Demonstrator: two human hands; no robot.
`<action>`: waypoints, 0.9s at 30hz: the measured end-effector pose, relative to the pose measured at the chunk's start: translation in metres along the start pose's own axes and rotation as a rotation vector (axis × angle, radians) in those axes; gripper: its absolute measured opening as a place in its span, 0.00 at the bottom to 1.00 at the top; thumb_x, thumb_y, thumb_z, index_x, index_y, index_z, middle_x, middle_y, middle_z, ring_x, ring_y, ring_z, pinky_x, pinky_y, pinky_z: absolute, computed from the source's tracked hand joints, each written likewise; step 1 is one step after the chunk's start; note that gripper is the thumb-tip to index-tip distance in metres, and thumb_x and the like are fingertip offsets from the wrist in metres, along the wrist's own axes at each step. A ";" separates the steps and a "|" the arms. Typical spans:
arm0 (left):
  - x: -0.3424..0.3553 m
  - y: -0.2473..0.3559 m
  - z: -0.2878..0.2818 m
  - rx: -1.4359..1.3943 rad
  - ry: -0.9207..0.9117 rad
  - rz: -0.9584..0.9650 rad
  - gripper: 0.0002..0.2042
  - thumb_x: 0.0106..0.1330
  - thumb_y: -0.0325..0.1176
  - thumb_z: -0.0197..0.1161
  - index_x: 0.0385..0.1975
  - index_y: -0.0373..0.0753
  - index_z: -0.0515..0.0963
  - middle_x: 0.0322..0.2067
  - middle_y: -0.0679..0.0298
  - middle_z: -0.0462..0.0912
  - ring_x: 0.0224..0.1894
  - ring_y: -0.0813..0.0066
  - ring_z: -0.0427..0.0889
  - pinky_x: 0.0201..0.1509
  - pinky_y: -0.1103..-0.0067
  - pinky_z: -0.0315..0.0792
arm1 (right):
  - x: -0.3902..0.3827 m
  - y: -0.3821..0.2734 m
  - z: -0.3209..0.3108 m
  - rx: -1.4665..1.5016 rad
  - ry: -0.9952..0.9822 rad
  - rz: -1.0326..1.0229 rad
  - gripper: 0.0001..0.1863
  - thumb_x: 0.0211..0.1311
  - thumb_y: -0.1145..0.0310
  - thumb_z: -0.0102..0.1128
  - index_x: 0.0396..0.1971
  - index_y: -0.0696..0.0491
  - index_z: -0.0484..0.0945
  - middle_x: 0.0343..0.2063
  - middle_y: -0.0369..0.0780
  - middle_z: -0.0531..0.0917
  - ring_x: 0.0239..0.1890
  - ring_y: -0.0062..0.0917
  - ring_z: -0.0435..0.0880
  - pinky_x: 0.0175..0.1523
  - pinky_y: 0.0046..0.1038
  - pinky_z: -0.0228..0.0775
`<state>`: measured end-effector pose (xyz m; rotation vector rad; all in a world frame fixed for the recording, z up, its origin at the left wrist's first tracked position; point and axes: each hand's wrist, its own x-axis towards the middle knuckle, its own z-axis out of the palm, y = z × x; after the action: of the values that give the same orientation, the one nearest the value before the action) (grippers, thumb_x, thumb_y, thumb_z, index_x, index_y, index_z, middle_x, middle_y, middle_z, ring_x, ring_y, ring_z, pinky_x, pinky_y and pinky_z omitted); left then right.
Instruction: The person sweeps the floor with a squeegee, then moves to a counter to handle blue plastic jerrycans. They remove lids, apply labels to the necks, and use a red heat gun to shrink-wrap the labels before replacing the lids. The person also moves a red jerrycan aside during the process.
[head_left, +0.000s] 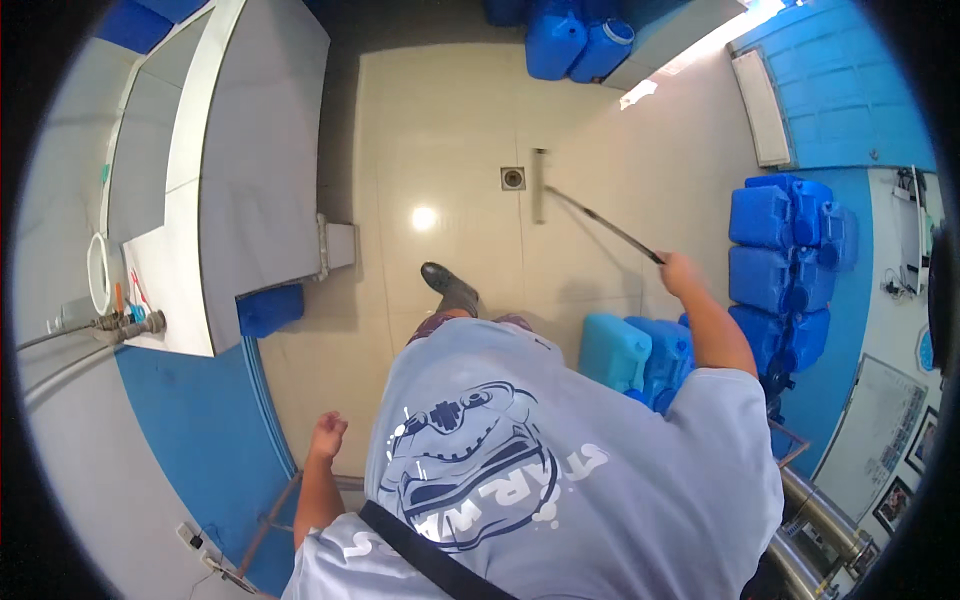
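Observation:
My right hand is closed round the end of the dark handle of a floor squeegee. Its long, narrow head, smeared by motion, is at the tiled floor just right of a square floor drain. Down at the left, my left hand hangs beside my body with its fingers curled in and nothing seen in it. One dark boot shows on the floor in front of me; the other foot is hidden.
Blue jerrycans are stacked along the right wall. A light-blue jerrycan stands close by my right side, with darker ones beside it. More blue containers stand at the back. A tiled counter with pipes is at the left.

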<state>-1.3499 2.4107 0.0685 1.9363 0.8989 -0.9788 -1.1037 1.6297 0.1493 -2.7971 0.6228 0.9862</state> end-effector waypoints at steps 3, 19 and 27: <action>0.042 0.036 -0.014 0.021 -0.015 0.072 0.22 0.66 0.36 0.63 0.57 0.32 0.70 0.46 0.55 0.81 0.51 0.68 0.80 0.55 0.75 0.73 | -0.002 -0.004 -0.031 -0.128 0.023 0.028 0.22 0.65 0.66 0.52 0.58 0.40 0.77 0.45 0.50 0.83 0.47 0.46 0.82 0.53 0.43 0.75; 0.019 0.170 -0.029 -0.295 0.086 0.158 0.20 0.69 0.35 0.63 0.56 0.32 0.69 0.46 0.59 0.80 0.50 0.71 0.79 0.56 0.76 0.73 | 0.203 -0.482 0.024 -0.155 -0.158 -0.666 0.19 0.72 0.63 0.43 0.56 0.45 0.79 0.50 0.44 0.83 0.53 0.39 0.83 0.56 0.41 0.75; 0.006 0.171 0.002 -0.176 0.015 -0.008 0.22 0.68 0.34 0.63 0.57 0.30 0.69 0.46 0.57 0.81 0.50 0.70 0.79 0.56 0.75 0.74 | 0.291 -0.220 -0.062 0.016 0.029 -0.373 0.24 0.67 0.68 0.44 0.63 0.42 0.71 0.49 0.50 0.82 0.51 0.46 0.81 0.55 0.44 0.73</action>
<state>-1.2052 2.3334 0.1168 1.7953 0.9688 -0.8608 -0.7721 1.7154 0.0102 -2.7704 0.0994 0.8599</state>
